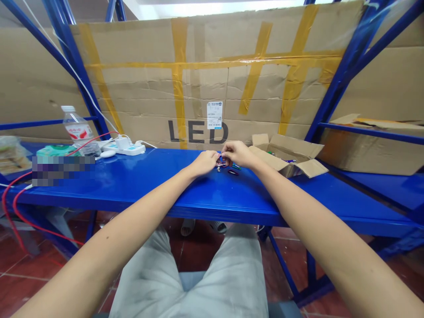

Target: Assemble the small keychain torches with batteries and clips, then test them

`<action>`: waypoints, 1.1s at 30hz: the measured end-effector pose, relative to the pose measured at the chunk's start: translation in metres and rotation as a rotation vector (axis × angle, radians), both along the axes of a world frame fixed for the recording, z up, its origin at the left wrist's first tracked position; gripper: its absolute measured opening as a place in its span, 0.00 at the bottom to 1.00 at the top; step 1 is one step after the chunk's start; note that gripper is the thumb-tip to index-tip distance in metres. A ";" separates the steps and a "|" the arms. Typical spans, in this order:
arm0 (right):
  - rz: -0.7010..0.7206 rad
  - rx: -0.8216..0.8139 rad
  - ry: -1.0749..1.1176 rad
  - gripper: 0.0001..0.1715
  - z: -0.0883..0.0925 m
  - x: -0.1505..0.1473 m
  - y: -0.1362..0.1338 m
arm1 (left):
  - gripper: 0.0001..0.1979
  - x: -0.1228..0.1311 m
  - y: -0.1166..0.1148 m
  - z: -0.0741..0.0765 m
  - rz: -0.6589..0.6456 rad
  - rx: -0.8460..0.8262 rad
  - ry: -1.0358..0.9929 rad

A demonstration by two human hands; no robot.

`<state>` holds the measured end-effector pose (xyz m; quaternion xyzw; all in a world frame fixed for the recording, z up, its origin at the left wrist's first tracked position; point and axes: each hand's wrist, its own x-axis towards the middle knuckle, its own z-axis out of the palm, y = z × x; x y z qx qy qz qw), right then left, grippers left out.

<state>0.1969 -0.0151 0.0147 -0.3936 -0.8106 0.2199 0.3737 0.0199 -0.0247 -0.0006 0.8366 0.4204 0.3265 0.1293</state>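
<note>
My left hand (206, 163) and my right hand (238, 153) meet above the blue table (139, 176), fingertips close together. Between them is a small blue piece (220, 155), pinched from both sides; its kind is too small to make out. Just under the fingers lie small shiny metal-looking parts (218, 168), partly covered by my hands. A dark red oblong piece (232, 172) rests on the table below my right hand. Beside it, a small green piece (236, 167) lies closer to the right fingers.
An open cardboard box (300, 148) with small coloured pieces stands to the right. On the left are a plastic bottle (77, 128), a white power strip (129, 148), a green packet (56, 151) and red cables (13, 207). A large taped carton (145, 97) stands behind.
</note>
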 end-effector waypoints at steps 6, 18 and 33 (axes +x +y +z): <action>0.028 -0.072 -0.019 0.12 0.002 0.002 -0.001 | 0.13 -0.001 -0.006 -0.004 -0.005 0.170 0.049; 0.061 -0.098 0.029 0.10 0.004 0.004 -0.003 | 0.09 -0.001 -0.006 -0.009 0.055 0.437 0.219; 0.064 -0.078 0.042 0.10 0.001 0.003 -0.002 | 0.03 -0.002 -0.003 -0.009 0.029 0.345 0.094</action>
